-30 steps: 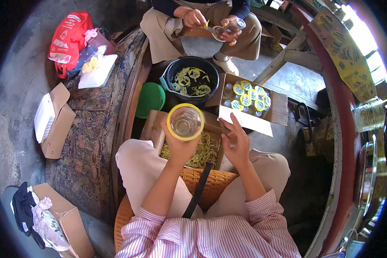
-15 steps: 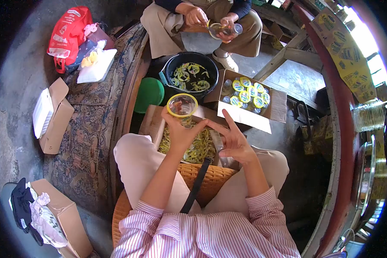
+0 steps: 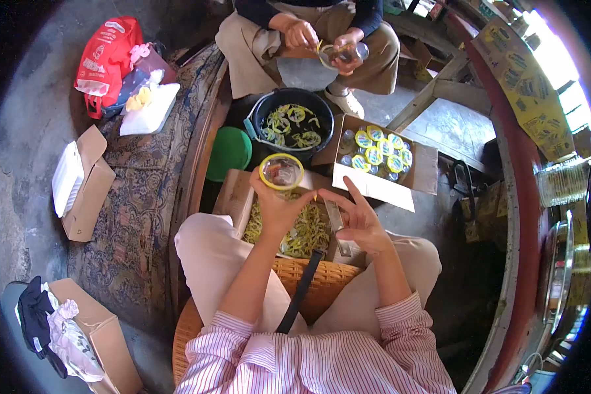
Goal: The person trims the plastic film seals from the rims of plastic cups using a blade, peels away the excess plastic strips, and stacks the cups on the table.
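Observation:
My left hand (image 3: 277, 209) is closed round a clear plastic cup (image 3: 282, 173) with a yellow rim, its mouth tilted up towards me. My right hand (image 3: 361, 224) has its fingers spread, the index fingertip close to my left thumb. A tiny yellow scrap (image 3: 315, 196) shows between that thumb and fingertip. Below the hands, an open cardboard box (image 3: 231, 197) holds many thin yellow-green strips (image 3: 305, 230). A narrow greyish strip (image 3: 335, 223) lies behind my right hand; I cannot make out what it is.
Ahead stands a black bucket (image 3: 251, 118) with yellow rings inside, beside a green basin (image 3: 230, 154). An open carton (image 3: 427, 169) of yellow-lidded cups is to its right. Opposite, another person's hands (image 3: 345, 56) hold a clear cup. At left are a red bag (image 3: 108, 62) and cardboard boxes (image 3: 88, 194).
The view has shifted slightly, so most things sit lower. The yellow scrap now shows between my left thumb and right index fingertip. Both hands keep nearly the same pose.

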Motion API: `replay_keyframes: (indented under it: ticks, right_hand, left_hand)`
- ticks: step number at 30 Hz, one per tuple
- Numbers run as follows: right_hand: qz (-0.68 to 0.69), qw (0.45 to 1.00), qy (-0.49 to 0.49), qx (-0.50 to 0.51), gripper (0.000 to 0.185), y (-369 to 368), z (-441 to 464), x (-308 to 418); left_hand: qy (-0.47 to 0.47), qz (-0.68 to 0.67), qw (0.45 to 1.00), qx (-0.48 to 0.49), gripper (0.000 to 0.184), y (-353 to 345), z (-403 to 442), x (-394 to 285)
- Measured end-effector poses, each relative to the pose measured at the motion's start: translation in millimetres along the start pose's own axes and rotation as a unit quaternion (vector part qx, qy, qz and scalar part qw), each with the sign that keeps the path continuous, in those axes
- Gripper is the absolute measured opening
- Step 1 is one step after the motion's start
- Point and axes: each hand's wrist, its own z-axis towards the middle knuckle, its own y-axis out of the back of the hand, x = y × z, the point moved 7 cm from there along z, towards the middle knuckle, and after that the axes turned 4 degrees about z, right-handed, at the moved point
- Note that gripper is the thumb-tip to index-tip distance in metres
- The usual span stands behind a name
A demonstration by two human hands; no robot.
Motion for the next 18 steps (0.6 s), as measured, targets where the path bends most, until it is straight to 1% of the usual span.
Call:
replay_keyframes:
  ticks: [1, 3, 5, 8, 9, 12, 15, 18]
  right_hand:
    - [-0.011, 0.999, 0.016, 0.026, 0.103, 1.4, 0.6, 0.0]
    - [-0.007, 1.000, 0.022, 0.012, 0.102, 4.6, 3.3, 2.1]
    - [0.008, 1.000, 0.002, -0.007, 0.102, 6.2, -7.2, -11.2]
    - [0.004, 1.000, -0.023, -0.002, 0.101, 12.9, -1.4, -15.4]
    - [0.013, 0.999, -0.035, -0.017, 0.101, 15.0, -1.7, -17.1]
    - [-0.012, 0.999, -0.014, -0.033, 0.100, 15.0, -2.0, -8.9]
    - [0.002, 0.998, -0.032, -0.048, 0.101, 9.3, -3.1, -10.2]
    - [0.015, 0.999, -0.040, -0.001, 0.106, 13.7, -1.0, -19.3]
  left_hand:
    - [-0.021, 0.008, 1.000, 0.003, 0.096, -1.2, 5.1, -3.7]
    - [-0.029, 0.016, 0.999, -0.007, 0.096, -0.4, 8.8, -8.4]
    - [-0.011, 0.019, 1.000, -0.005, 0.096, 3.7, -4.7, -4.2]
    - [-0.011, -0.011, 1.000, -0.005, 0.096, 0.5, 4.8, -2.0]
    - [-0.026, 0.026, 0.999, 0.002, 0.096, 1.0, 5.2, -6.5]
    - [-0.029, 0.063, 0.998, -0.013, 0.096, 3.4, 5.5, -11.8]
    - [-0.040, 0.052, 0.998, -0.008, 0.097, 3.1, 6.7, -10.7]
    - [-0.040, 0.089, 0.995, -0.011, 0.097, 2.2, 2.2, -10.7]
